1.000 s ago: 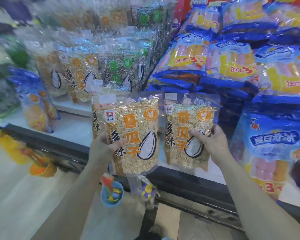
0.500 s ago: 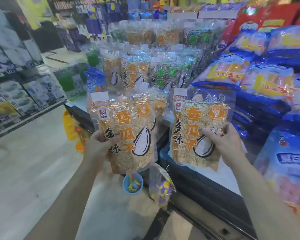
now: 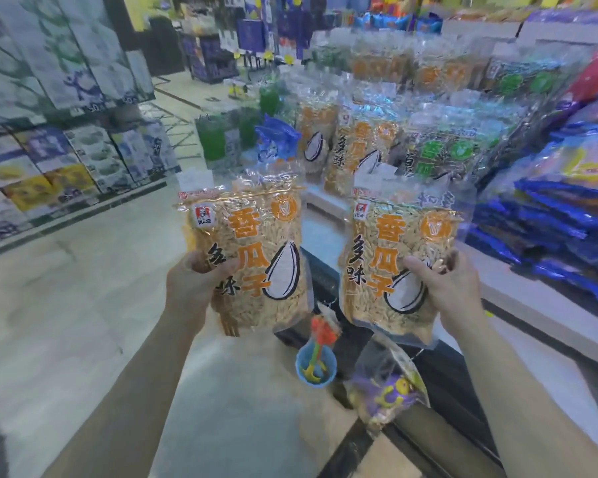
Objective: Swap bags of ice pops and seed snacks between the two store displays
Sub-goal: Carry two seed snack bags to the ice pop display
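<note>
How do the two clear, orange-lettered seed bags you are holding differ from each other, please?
The left-hand clear orange-lettered seed bag is held from its left edge by the left hand; the right-hand clear orange-lettered seed bag is held from its right edge by the right hand. The left-hand bag sits higher in view; the right-hand one hangs lower. Both show the same orange print and white seed drawing.

Both forearms were bare to the frame's edge, and the left hand (image 3: 192, 288) and right hand (image 3: 451, 291) wore nothing.

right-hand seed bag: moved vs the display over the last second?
Yes. The seed bag in the right hand has drifted left, away from the blue ice pop stack; earlier it sat directly in front of it. The camera also turned left.
</note>
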Tool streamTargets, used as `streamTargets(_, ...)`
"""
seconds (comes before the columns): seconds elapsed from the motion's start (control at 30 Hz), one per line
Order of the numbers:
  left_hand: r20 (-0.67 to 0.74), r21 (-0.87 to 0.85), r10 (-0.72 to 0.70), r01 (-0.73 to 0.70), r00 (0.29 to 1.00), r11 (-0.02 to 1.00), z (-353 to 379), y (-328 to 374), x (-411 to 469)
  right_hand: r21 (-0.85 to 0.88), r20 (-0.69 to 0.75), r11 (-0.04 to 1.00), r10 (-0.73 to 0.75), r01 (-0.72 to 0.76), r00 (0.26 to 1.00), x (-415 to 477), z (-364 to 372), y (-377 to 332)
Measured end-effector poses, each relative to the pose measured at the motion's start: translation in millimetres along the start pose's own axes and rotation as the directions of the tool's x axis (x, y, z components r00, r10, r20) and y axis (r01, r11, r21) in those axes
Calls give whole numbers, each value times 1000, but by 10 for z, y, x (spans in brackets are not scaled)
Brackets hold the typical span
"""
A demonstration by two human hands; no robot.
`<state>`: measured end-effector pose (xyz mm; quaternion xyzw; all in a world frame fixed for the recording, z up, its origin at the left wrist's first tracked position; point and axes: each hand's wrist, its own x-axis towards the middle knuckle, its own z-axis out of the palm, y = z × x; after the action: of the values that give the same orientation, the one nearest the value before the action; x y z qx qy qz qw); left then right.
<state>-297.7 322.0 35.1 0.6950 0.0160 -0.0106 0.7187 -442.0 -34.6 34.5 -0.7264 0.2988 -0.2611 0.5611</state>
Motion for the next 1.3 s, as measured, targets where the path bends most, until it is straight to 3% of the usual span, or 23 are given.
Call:
streamTargets(0.23, 58, 18, -16, 15, 998, 1000, -533, -4, 937, -29, -113, 999, 27, -30, 993, 56, 1041, -173)
streamTargets(0.43, 149, 0, -10, 10, 989, 1000, -427, 65, 1577, 3, -165, 999, 45, -45, 985, 290, 1432, -336)
streamTargets(0.87, 297, 144, -8, -36, 955, 989, 750, 98, 2903, 16, -286, 998, 60, -58, 956, 1538, 1621, -276)
streamTargets(1.0, 378, 163, -77, 15, 923, 987, 1143, 93, 3179, 8, -318, 997, 79, -81, 945, 1736, 1612, -213)
streamTargets(1.3, 556, 277, -134, -31, 820, 960, 1860, -234, 3906, -15, -415, 986, 143, -164, 899, 1860, 1678, -139)
